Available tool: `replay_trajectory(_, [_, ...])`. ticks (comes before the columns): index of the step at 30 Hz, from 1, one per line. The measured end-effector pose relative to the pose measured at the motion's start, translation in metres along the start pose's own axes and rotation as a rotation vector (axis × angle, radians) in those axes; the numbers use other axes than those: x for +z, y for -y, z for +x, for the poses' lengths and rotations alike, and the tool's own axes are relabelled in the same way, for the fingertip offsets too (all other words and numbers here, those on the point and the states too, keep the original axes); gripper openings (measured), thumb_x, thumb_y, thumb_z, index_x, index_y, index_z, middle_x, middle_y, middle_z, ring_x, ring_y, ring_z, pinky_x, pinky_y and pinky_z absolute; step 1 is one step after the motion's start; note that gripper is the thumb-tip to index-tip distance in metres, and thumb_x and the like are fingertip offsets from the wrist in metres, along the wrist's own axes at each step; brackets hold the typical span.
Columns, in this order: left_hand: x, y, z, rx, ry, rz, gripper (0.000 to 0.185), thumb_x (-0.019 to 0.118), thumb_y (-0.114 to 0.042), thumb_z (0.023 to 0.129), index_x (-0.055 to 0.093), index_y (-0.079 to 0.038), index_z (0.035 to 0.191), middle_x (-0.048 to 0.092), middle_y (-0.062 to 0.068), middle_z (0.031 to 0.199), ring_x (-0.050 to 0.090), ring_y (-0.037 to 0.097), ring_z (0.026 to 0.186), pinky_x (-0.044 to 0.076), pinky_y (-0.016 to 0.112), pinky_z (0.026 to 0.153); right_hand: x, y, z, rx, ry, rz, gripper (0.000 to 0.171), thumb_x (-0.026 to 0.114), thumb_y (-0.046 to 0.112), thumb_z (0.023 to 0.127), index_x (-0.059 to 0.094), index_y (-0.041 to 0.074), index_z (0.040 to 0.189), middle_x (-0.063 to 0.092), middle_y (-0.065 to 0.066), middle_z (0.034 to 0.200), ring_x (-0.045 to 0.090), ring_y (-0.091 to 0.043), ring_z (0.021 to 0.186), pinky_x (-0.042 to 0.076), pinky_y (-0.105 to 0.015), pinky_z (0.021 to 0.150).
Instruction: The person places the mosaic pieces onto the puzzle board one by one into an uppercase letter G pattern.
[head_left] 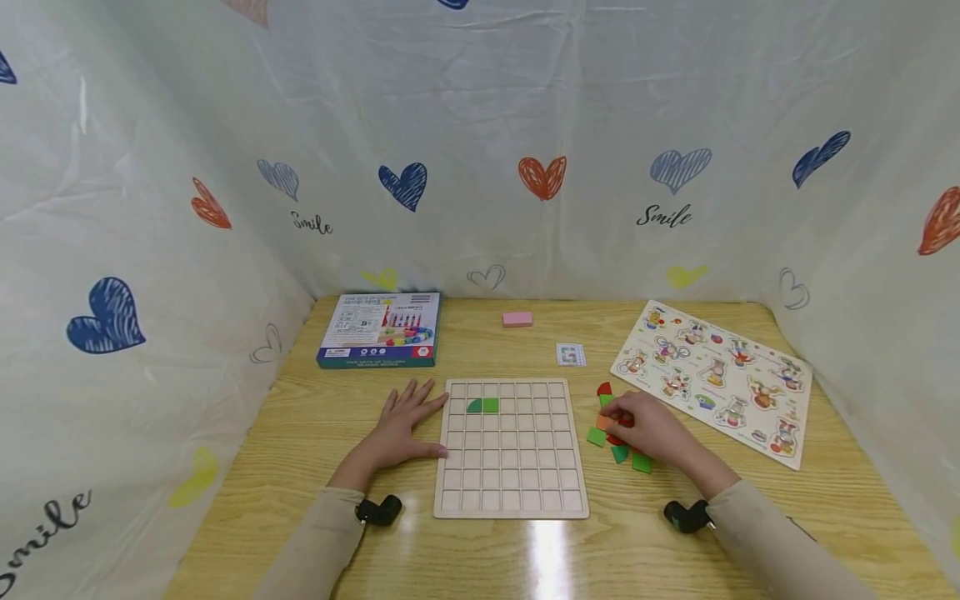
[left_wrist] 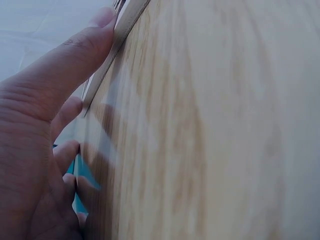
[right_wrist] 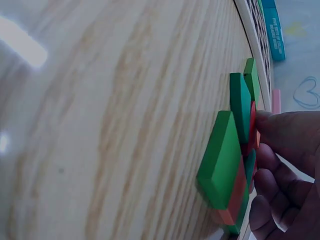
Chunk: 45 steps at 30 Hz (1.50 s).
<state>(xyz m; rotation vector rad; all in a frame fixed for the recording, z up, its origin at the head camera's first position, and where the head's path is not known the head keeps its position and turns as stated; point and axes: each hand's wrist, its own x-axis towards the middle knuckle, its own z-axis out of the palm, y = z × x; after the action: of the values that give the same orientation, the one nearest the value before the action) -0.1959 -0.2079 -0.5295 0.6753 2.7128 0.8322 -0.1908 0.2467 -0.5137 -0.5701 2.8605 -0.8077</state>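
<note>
- While the left hand (head_left: 397, 429) lies with its fingers spread apart at nine o'clock of the gridded board (head_left: 528, 479), its thumb and a fingertip touch the board's edge, and that light touch looks enough to steady it
- Over at three o'clock from the board, the right hand (head_left: 643, 423) bends over a huddle of coloured pieces (head_left: 619, 454), thumb and fingers drawn close among them; I cannot tell whether they are clamped on one or only touching
- Near those fingertips sits an orange piece (head_left: 603, 422), with a loose green square (head_left: 596, 437) toward its eight o'clock and a red piece (head_left: 603, 388) at its twelve
- Toward eleven o'clock within the board, a dark green rounded piece (head_left: 474, 406) and a green square tile (head_left: 491, 406) lie side by side
- Because the pieces crowd together, I'd part one from its neighbours first, then pinch it by opposite edges and lift it straight up
- I'd also consult the small printed card (head_left: 570, 354), at one o'clock from the board, before choosing a colour and shape
- If a piece were laid in a square, lowering it level, corners matched, should keep its neighbours from being nudged
</note>
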Motion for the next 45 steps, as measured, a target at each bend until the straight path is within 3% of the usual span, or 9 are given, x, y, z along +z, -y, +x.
replay_trajectory(14, [0.0,-0.001,0.001,-0.002,0.002,0.012,0.096,0.081,-0.056,0.081,0.038,-0.021,0.159,0.013,0.011,0.17,-0.002,0.04,0.155,-0.008,0.06,0.122,0.003,0.001,0.003,-0.008,-0.015,0.066,0.012,0.073,0.013,0.094,0.07,0.012,0.105,0.06,0.006,0.086,0.05,-0.011,0.075,0.045,-0.027,0.065])
replay_trajectory(26, [0.0,-0.001,0.001,-0.003,0.001,0.011,0.096,0.08,-0.057,0.08,0.038,-0.022,0.159,0.013,0.01,0.17,-0.002,0.04,0.155,-0.008,0.06,0.122,0.012,-0.004,0.006,0.036,-0.073,0.216,0.013,0.07,0.016,0.098,0.069,0.013,0.111,0.063,0.006,0.089,0.056,-0.011,0.075,0.049,-0.024,0.065])
replay_trajectory(34, [-0.001,0.0,0.0,-0.005,0.002,0.006,0.096,0.081,-0.056,0.08,0.038,-0.022,0.159,0.012,0.01,0.17,-0.003,0.039,0.156,-0.008,0.06,0.122,0.014,0.013,0.02,0.019,-0.039,0.291,0.012,0.067,0.018,0.1,0.068,0.018,0.112,0.063,0.005,0.092,0.058,-0.015,0.081,0.05,-0.026,0.07])
replay_trajectory(45, [-0.001,-0.001,0.0,-0.002,0.006,0.005,0.096,0.081,-0.057,0.08,0.037,-0.022,0.16,0.012,0.011,0.17,-0.003,0.039,0.156,-0.008,0.06,0.122,0.037,0.052,0.056,-0.054,-0.015,0.333,0.01,0.068,0.017,0.099,0.07,0.019,0.108,0.064,0.006,0.089,0.058,-0.012,0.078,0.05,-0.028,0.069])
